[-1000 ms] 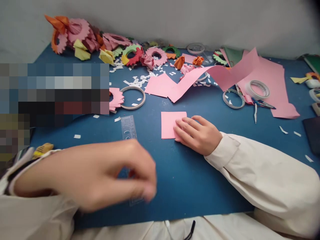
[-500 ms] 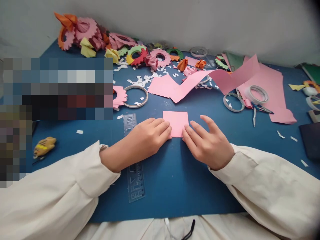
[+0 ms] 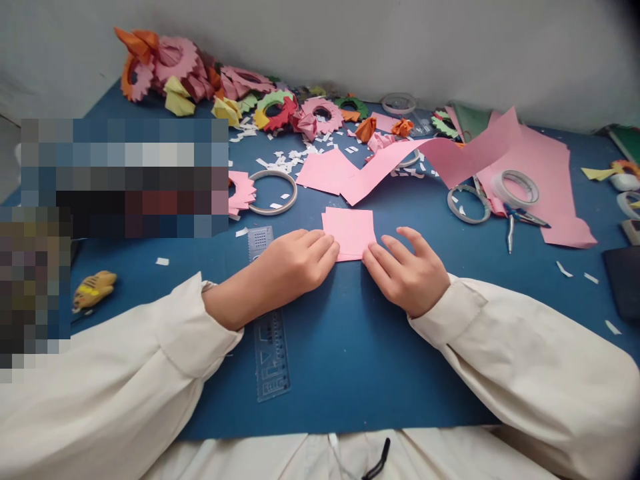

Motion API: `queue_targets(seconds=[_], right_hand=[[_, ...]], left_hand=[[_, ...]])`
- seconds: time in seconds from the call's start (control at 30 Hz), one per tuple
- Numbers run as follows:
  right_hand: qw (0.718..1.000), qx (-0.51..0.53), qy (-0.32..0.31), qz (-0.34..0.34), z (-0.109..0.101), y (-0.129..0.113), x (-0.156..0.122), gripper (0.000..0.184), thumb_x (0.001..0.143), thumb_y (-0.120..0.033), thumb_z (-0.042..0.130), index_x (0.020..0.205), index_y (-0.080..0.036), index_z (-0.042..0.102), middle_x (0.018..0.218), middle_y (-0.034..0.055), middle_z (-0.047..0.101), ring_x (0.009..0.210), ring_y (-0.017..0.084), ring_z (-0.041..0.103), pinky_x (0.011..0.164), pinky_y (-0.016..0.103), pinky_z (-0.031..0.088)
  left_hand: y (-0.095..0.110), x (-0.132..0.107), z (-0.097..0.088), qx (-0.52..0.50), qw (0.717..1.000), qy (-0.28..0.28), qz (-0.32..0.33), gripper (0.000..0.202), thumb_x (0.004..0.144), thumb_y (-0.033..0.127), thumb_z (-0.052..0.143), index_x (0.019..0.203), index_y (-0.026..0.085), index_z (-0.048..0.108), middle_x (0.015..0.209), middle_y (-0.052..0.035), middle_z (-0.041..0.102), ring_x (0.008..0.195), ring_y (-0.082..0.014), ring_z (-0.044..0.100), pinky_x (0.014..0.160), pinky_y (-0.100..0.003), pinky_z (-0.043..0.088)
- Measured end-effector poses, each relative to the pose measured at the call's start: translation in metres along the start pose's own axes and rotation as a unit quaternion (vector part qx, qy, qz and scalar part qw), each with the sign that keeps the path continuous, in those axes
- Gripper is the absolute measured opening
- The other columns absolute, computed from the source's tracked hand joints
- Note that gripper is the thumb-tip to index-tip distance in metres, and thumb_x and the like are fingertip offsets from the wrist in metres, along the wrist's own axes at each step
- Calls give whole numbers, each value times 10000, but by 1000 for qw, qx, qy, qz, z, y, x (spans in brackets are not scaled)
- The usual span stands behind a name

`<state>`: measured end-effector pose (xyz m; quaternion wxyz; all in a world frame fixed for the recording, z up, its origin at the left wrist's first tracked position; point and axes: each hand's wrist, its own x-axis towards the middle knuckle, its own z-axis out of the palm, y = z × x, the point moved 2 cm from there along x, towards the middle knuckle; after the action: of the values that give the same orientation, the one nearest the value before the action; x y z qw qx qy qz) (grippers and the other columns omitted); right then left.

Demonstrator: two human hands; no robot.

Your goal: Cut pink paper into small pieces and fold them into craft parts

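A small pink paper square lies on the blue table between my hands, its two layers slightly offset at the left side and along the near edge. My left hand grips its near left corner, fingers pressed together and thumb hidden. At the near right corner, my right hand pinches the paper, with the index finger raised away from it. Under my left forearm lies a clear plastic ruler stencil, partly covered.
Beyond the paper lies a long curling pink strip. Tape rolls and a blue compass sit to the right. Folded paper rings and white scraps spread along the back. A yellow striped object lies left.
Both hands have moved slightly away from me with the pink paper. Its layers, nearly aligned before, now show an offset at the left and near edges.
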<state>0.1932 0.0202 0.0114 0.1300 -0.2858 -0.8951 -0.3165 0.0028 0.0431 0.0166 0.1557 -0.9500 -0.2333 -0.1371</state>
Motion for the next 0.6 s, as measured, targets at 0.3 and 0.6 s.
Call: queue_targets(seconds=[0.3,0.6], right_hand=[[999,28,21,18,6,5,0,107,898,-150,516,845,-171,607,862,7,696,812,134,592,946,387,377],[986,135,47,88,12,13,3,154,872,-268,575,943,-137,614,1014,68,693,937,175,610,868,374,405]], left_hand=[[-5,1,13,-97,990,23,-98,296,938,227,445,1121,41,585,1155,-156,643,1098,-277,590,880,-398,505],[-12,-1,16,-144,982,24,-123,296,936,290,487,1113,86,606,1177,-121,651,1152,-258,578,892,-393,482]])
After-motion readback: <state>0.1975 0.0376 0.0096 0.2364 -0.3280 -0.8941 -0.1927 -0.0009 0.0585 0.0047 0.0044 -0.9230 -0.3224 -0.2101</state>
